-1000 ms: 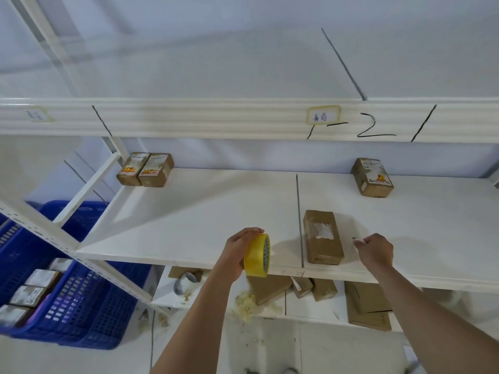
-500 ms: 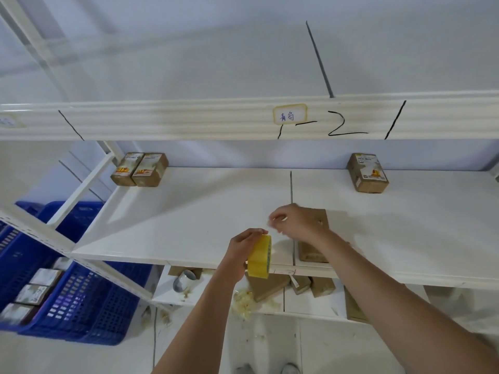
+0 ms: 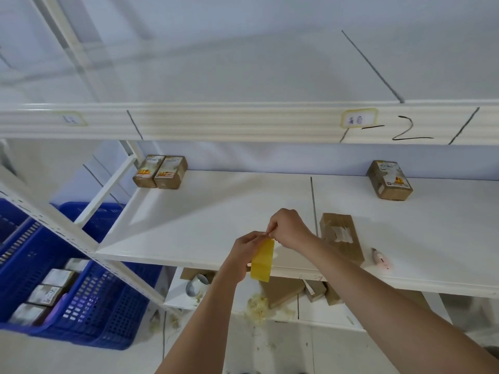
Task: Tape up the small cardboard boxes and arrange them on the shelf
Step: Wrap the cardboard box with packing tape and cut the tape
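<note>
My left hand (image 3: 244,251) grips a yellow tape roll (image 3: 262,259) above the front edge of the white shelf (image 3: 205,220). My right hand (image 3: 289,228) pinches the tape's end at the top of the roll. Just right of my hands a plain brown cardboard box (image 3: 340,238) lies flat on the shelf, its top bearing a torn white patch. Two labelled boxes (image 3: 160,171) stand side by side at the shelf's back left. Another labelled box (image 3: 390,180) sits at the back right.
A small pink cutter (image 3: 381,261) lies on the shelf right of the plain box. Blue crates (image 3: 102,306) with several boxes stand on the floor at left. The lower shelf holds cardboard pieces (image 3: 282,291), a tape roll (image 3: 196,286) and scraps.
My right hand has come from the shelf right of the plain box over to the tape roll and now pinches the tape's end. The pink cutter has come into sight where that hand was.
</note>
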A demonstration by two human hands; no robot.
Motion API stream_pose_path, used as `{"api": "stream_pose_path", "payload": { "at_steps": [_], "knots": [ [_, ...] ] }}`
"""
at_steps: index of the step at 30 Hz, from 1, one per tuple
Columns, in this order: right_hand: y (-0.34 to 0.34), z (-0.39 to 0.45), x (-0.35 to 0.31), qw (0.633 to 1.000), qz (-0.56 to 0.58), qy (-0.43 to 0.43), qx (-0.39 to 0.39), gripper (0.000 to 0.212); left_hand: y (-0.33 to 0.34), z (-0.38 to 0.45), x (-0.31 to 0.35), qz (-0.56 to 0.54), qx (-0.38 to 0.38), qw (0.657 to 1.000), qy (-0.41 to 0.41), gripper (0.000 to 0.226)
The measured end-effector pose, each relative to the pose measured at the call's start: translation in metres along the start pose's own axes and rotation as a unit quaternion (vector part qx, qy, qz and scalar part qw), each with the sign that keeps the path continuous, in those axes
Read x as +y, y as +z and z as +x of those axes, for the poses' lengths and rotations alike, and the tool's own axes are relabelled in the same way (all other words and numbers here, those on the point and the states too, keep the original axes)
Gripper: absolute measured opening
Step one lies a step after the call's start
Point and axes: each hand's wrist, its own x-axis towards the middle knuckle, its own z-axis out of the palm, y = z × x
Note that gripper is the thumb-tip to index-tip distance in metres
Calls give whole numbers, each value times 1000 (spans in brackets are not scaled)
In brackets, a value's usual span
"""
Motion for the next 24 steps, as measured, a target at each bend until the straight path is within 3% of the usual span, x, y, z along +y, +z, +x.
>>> {"api": "stream_pose_path", "payload": {
  "at_steps": [5,17,24],
  "knots": [
    [17,9,-28,999,-26,6,-43,13,-41,-9,-5,22,-62,998,-2,25],
    [80,12,-59,992,-68,-8,-109,22,-108,-18,-39,29,-65,995,-75,28],
    [108,12,-64,989,-70,2,-130,25,-123,-17,-58,42,-54,989,-128,40]
  ]
}}
